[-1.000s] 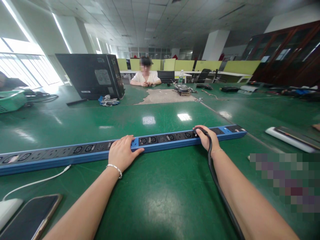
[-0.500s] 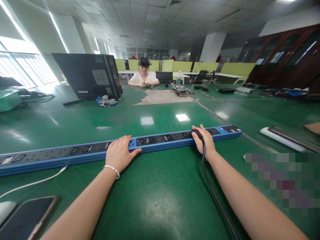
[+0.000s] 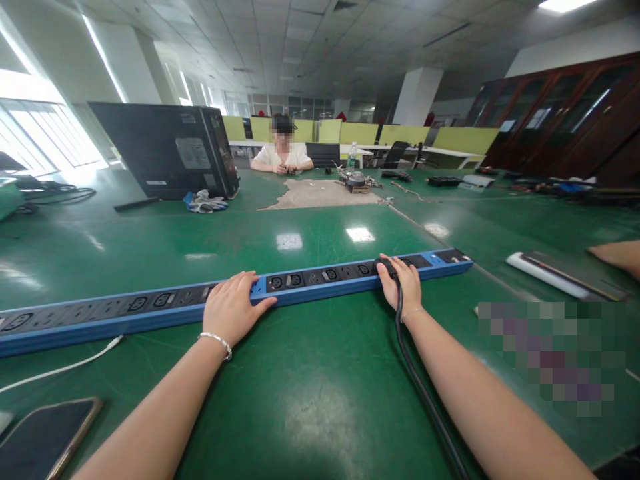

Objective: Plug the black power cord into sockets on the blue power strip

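Note:
A long blue power strip [image 3: 327,292] with black socket panels lies across the green table, its left end running out of view. My left hand [image 3: 233,303] is wrapped over the strip near its middle, fingers on the far side and thumb along the near edge. On the right part of the strip, my right hand [image 3: 404,283] grips a black power plug [image 3: 384,267] at one of the sockets. How deep the plug sits in the socket is hidden by the fingers. From it a black cable [image 3: 417,380] runs down to the bottom edge, beside my right forearm.
A phone [image 3: 47,437] and a white charging cable [image 3: 70,372] lie at the near left. Further back stand a black computer case [image 3: 160,150] and a pair of gloves [image 3: 205,202]. Across the table sits a person [image 3: 283,157]. A white-edged device [image 3: 547,275] lies at right.
The whole view has shifted a little, so everything sits further left. My right fingers have come down closer over the plug and strip. My left hand keeps its hold.

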`<action>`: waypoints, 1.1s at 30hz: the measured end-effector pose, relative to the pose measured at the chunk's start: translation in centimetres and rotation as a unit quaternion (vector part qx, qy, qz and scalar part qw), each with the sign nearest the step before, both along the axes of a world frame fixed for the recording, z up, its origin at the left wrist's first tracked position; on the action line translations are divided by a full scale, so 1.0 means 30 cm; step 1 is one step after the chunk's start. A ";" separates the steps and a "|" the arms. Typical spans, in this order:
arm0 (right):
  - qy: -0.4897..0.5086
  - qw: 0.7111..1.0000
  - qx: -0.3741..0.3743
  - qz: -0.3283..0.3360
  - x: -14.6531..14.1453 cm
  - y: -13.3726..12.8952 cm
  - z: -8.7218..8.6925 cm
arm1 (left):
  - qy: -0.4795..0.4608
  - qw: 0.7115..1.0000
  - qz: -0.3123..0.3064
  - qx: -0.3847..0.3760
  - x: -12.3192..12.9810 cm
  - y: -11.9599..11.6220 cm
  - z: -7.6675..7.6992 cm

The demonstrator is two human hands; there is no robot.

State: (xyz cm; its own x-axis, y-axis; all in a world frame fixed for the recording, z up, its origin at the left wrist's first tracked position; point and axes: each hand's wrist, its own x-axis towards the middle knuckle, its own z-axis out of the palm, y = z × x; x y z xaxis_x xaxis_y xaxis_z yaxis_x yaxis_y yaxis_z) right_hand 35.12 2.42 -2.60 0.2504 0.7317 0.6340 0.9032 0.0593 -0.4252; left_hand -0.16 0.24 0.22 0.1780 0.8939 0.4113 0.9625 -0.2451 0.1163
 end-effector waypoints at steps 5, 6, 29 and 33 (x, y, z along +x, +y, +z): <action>0.161 0.982 0.094 0.042 0.036 0.015 0.032 | 0.004 1.000 0.002 0.004 0.000 -0.002 -0.001; 0.198 0.972 0.124 0.034 0.060 0.017 0.039 | 0.003 1.000 0.001 0.005 0.000 -0.003 -0.001; 0.203 0.969 0.040 -0.137 0.348 0.031 0.034 | 0.015 1.000 0.003 0.003 0.000 -0.002 0.000; 0.175 0.974 0.025 -0.140 0.355 0.028 0.043 | 0.013 1.000 0.003 0.004 0.003 -0.004 0.004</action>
